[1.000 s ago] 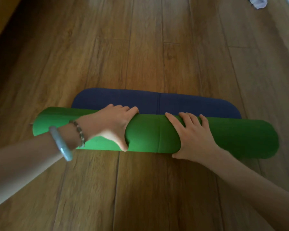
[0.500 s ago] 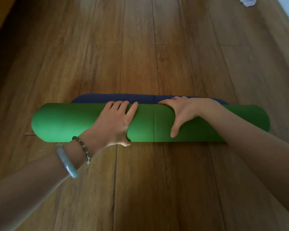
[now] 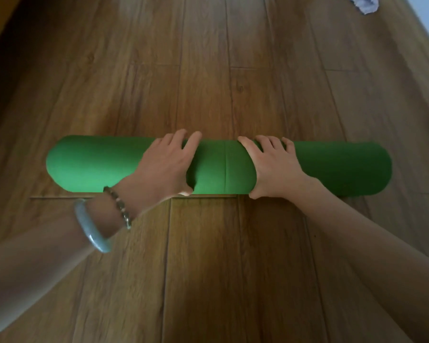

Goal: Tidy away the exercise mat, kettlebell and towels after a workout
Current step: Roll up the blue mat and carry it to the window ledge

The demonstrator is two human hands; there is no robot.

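Gripping the exercise mat (image 3: 92, 164) with both hands, we are looking down at it: a fully rolled green tube lying crosswise on the wooden floor (image 3: 208, 70). Our left hand (image 3: 167, 164) is sitting on the mat just left of its middle seam (image 3: 225, 167), fingers curving over the far side, thumb wrapping the near side. Our right hand (image 3: 274, 165) is sitting just right of that seam in the same hold, thumb down at the near edge. Both mat ends are sticking out past the hands. We are wearing a pale bangle (image 3: 92, 229) and a beaded bracelet (image 3: 118, 206) on the left wrist, nearer us than the mat. A pale cloth (image 3: 364, 3) is lying well beyond the mat's right end, partly cut off; we cannot tell whether it is a towel.
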